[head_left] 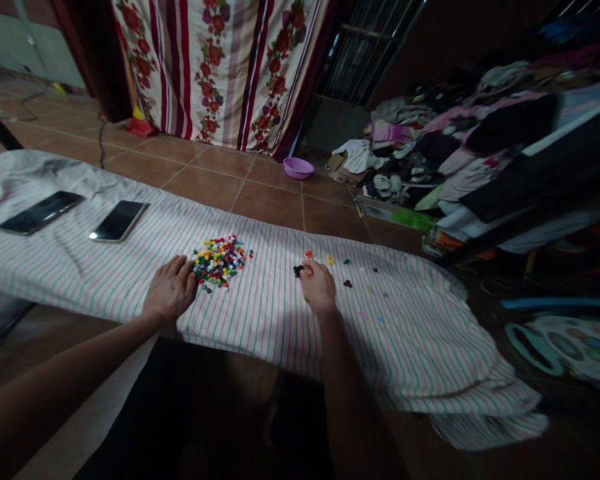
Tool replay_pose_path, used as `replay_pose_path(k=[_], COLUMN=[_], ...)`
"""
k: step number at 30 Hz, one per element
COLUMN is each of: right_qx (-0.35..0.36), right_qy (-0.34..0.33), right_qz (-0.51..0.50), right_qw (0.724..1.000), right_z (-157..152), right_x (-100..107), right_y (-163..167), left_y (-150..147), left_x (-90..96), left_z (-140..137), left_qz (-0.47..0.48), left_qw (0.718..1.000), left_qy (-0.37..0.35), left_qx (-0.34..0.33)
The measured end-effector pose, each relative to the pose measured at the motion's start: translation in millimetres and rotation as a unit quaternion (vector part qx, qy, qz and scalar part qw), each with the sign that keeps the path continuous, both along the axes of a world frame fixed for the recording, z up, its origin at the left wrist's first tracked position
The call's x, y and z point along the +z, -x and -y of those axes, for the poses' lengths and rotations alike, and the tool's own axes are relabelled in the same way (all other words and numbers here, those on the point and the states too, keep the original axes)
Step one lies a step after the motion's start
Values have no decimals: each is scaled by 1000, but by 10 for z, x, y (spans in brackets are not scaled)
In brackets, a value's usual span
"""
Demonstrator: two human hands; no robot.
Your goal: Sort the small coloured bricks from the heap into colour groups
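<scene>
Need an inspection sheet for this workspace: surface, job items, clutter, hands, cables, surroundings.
Surface: white cloth with pink and grey stripes, rumpled at both ends.
Job items: heap of small multicoloured pieces; smaller colour groups to its right, including small black pieces and small dark brown pieces.
Clutter: two flat dark-screened phones left of the heap.
Hands: left hand palm down at the heap's edge; right hand at the black pieces, grip unclear.
Cables: thin dark cable on brown tiled floor.
Surroundings: floral striped curtain, round purple basin, piled clothes.
</scene>
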State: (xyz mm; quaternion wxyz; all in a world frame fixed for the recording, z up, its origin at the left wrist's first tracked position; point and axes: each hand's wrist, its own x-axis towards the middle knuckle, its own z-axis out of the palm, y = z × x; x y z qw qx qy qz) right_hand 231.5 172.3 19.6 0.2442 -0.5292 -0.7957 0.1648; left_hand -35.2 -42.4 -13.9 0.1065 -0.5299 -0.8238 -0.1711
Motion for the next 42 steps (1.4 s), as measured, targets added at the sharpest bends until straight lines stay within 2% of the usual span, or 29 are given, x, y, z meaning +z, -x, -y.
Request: replay_pose_path(k=[3,6,10,13,18,27,34,42], right_qx=[60,173,317,359,348,327,313,248], right_qy=[-39,-34,6,5,-14,5,26,133], right_qz=[-39,-59,-11,42,90,85,-17,-110], right_qw=[997,983,948,932,933,941,949,953], right_z=[189,460,812,966,1023,1024,946,833], right_x=[81,99,51,29,9,-26,-155,-277], right_y=[191,481,830,972,1084,1141,1137,1145], left_y=[-11,-22,-32,-35,-40,-43,-49,-39], left_x=[10,23,36,39,37,61,67,46], left_z=[-5,-9,-11,-9,-7,-8,-8,-12], left_qz=[10,16,13,12,22,24,17,11], left_qw=[1000,1000,1000,1000,1000,1000,1000,1000], left_qy=[-5,-12,-10,-7,-7,-4,3,-3], left_qx=[4,5,8,7,9,6,9,10])
